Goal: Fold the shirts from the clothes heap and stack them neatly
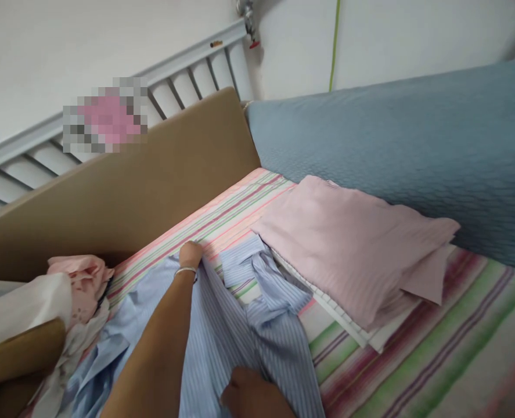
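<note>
A blue-and-white striped shirt [218, 342] lies spread on a striped bed sheet, one sleeve bent back with its cuff [240, 258] toward the headboard side. My left hand [190, 254], with a silver bangle at the wrist, is closed on the shirt's far edge. Low in the view, my right hand [255, 395] rests against the near part of the shirt with its fingers curled in; the cloth in its grip is partly hidden. Right of the shirt sits a stack with a folded pink ribbed garment [348, 249] on top and white cloth [335, 310] beneath.
A brown board [122, 186] borders the bed, with a white radiator [179, 87] behind it. A blue padded cover [392, 133] runs along the right side. At left lie a crumpled pink garment [83, 284], white cloth [31, 307] and a brown item [22, 360].
</note>
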Action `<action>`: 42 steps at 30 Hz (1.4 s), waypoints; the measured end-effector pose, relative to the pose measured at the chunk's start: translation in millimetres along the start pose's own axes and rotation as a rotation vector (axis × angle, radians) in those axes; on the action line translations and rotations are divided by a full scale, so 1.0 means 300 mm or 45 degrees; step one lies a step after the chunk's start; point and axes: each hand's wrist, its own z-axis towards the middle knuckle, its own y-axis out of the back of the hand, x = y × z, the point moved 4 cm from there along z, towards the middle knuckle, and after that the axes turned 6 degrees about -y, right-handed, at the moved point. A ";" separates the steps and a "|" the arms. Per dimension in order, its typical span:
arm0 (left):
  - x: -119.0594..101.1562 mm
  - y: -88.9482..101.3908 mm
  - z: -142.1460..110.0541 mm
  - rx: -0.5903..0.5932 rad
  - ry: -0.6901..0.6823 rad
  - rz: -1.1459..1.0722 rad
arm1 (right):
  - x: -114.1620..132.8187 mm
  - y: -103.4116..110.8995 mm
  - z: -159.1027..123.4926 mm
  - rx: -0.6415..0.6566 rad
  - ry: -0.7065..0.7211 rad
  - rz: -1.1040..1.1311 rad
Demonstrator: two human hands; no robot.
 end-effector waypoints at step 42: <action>0.010 0.184 -0.866 -0.299 0.000 -1.765 | -0.206 0.501 -0.244 -1.278 0.204 1.736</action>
